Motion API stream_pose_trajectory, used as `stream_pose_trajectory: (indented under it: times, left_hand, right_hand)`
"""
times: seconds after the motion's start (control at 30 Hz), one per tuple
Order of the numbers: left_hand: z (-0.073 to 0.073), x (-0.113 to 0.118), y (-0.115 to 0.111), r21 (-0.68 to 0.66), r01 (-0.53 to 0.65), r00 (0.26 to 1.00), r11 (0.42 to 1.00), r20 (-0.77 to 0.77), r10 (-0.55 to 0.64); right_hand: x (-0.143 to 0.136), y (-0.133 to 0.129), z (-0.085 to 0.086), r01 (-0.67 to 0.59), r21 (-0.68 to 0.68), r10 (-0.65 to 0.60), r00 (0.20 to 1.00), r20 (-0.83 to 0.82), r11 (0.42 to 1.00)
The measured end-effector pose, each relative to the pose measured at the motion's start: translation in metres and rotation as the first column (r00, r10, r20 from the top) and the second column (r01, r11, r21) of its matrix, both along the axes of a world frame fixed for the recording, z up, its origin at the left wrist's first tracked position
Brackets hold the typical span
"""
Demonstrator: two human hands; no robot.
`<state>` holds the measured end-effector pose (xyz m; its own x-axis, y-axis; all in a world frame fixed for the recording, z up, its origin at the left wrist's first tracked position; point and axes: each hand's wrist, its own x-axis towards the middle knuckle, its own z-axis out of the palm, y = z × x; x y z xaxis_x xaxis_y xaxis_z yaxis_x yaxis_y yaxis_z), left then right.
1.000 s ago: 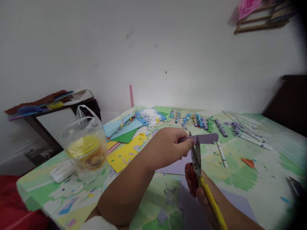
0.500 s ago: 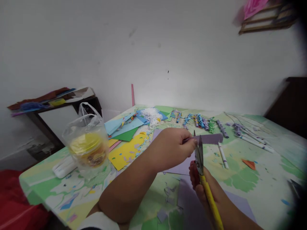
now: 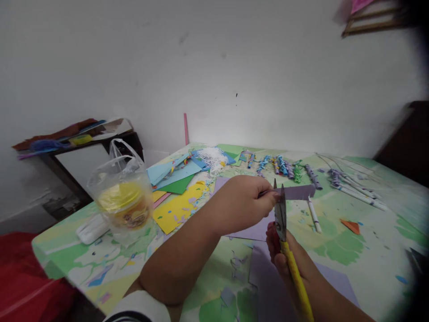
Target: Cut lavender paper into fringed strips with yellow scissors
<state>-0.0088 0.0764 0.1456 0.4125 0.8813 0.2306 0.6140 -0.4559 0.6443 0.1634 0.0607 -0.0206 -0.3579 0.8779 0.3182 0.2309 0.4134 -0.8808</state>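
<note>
My left hand [image 3: 250, 199] pinches one end of a narrow purple paper strip [image 3: 296, 192], which sticks out to the right. In my right hand [image 3: 284, 255] are scissors [image 3: 280, 214] with red and yellow handles. Their blades point up, slightly apart, and meet the strip just right of my left fingertips. Below the hands lie purple sheets [image 3: 268, 277] and small paper scraps [image 3: 228, 296]. A white marker [image 3: 314, 217] lies right of the scissors.
Curled paper tubes [image 3: 283, 167] line the back of the table, with more markers [image 3: 362, 197] at the right. Coloured sheets [image 3: 177, 208], white shreds [image 3: 212, 158] and a plastic bag [image 3: 124, 201] holding a yellow-lidded tub stand or lie left. An orange scrap [image 3: 350, 226] lies right.
The view has shifted slightly. Both hands keep nearly the same pose on the strip and scissors, and the gap between the blades looks slightly narrower.
</note>
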Motion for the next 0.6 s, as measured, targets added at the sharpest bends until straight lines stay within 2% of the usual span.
stream_pose_trajectory:
  times: [0.3,0.6]
  left_hand:
    - [0.001,0.0,-0.001,0.0,-0.008,1.0,1.0,-0.011,0.008]
    - [0.0,-0.001,0.0,0.01,0.006,1.0,1.0,-0.005,-0.005]
  right_hand:
    - [-0.008,-0.002,0.008,0.022,-0.009,-0.022,1.0,-0.003,1.0]
    - [-0.009,-0.004,0.008,0.013,-0.03,-0.014,0.999,-0.041,0.999]
